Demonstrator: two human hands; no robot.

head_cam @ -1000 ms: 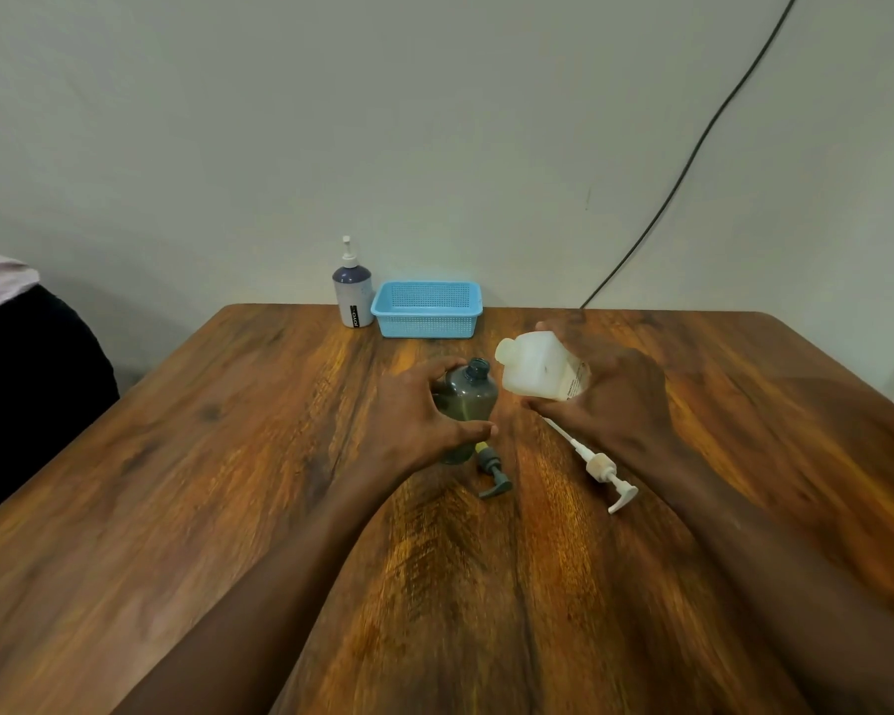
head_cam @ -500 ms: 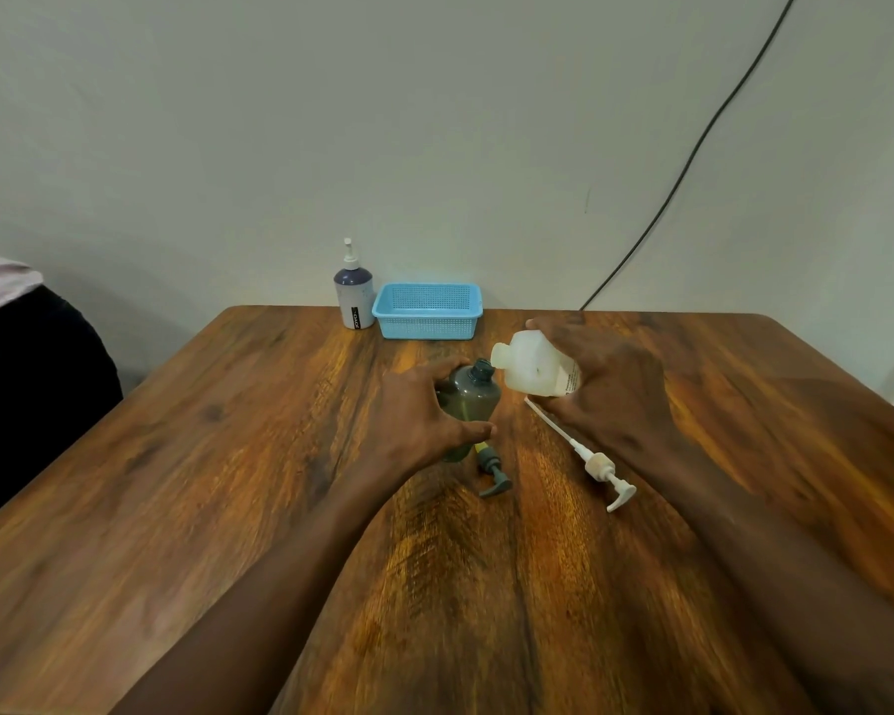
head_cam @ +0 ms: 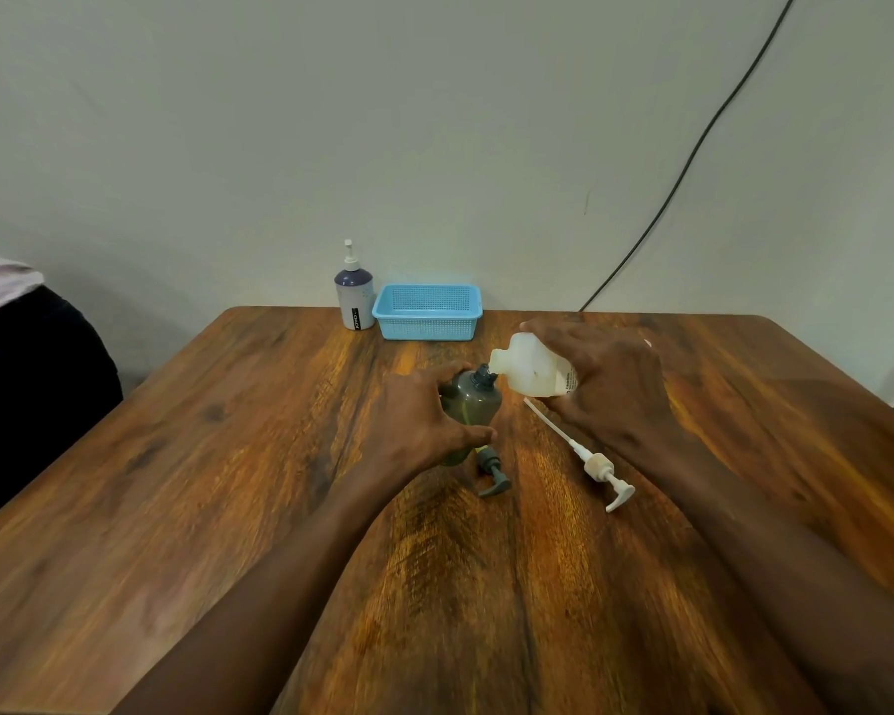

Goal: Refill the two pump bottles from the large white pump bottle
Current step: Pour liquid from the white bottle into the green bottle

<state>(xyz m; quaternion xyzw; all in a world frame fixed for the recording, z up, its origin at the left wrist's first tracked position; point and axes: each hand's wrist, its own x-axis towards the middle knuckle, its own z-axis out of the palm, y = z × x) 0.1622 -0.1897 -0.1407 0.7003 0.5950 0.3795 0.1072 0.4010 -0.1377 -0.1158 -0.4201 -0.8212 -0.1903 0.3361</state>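
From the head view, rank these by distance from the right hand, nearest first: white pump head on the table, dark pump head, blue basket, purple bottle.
Measured from the right hand:
1. White pump head, lying on the table just beneath and in front of the hand.
2. Dark pump head, lying to its left, near the green bottle.
3. Blue basket, at the table's far edge.
4. Purple bottle, left of the basket.
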